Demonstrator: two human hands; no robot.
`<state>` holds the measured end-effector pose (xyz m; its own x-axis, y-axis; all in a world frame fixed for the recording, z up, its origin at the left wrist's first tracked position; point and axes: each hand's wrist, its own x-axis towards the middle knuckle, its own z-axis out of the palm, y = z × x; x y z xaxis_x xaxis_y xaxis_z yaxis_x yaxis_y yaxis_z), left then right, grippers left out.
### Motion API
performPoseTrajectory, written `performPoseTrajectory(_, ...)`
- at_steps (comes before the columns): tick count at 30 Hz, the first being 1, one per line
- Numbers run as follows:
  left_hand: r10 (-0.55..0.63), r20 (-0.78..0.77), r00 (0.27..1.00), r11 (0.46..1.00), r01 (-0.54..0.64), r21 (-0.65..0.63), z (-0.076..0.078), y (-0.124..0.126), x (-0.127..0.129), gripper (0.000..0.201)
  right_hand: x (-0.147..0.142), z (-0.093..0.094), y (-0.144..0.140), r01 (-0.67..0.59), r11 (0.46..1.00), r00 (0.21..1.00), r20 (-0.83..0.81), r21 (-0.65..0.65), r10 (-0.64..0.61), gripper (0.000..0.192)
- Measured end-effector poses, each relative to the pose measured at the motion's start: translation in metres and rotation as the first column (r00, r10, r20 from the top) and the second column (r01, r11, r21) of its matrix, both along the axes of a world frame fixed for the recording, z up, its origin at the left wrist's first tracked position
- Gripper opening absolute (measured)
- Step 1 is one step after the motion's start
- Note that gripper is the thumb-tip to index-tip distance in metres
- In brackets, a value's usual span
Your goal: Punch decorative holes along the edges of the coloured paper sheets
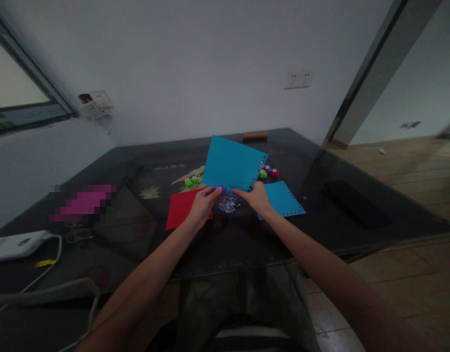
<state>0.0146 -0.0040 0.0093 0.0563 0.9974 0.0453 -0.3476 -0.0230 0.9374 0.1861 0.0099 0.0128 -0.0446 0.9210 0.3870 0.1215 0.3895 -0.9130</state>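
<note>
A blue sheet of paper [232, 164] is held up at a tilt above the table, with a row of punched holes along its right edge. My left hand [203, 205] is closed around a small purple paper punch [221, 189] at the sheet's lower edge. The fingers of my right hand [257, 196] pinch the sheet's lower right corner. Beneath the hands lies a small heap of coloured paper bits [227, 204]. A red sheet [179, 209] lies partly behind my left hand. Other blue sheets [283, 198], also with punched edges, lie by my right wrist.
Green punches [191, 181] stand left of the raised sheet; several more punches [268, 171] stand to its right. A dark flat case [356, 203] lies on the black table [225, 252]. At left are a pink item [83, 201], a white power strip [19, 246] and a cable.
</note>
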Motion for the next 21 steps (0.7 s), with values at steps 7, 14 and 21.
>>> performPoseTrajectory(7, 0.028, 0.003, 1.000, 0.999, -0.028, 0.015, 0.0010, -0.0015, 0.0017, 0.027, -0.0005, -0.0001, -0.0004, -0.008, 1.000, 1.000, 0.005, 0.004, 0.008, 0.035)
performPoseTrajectory(14, 0.080, 0.002, 0.997, 0.997, -0.080, 0.021, 0.0001, -0.0037, 0.0049, 0.026, -0.0004, 0.0022, -0.0015, -0.006, 1.000, 1.000, 0.031, -0.004, 0.006, 0.036)
performPoseTrajectory(21, 0.110, -0.025, 0.994, 0.991, -0.108, 0.083, -0.0057, -0.0009, 0.0056, 0.023, -0.0015, 0.0017, -0.0014, -0.010, 1.000, 1.000, 0.016, -0.010, 0.010, 0.039)
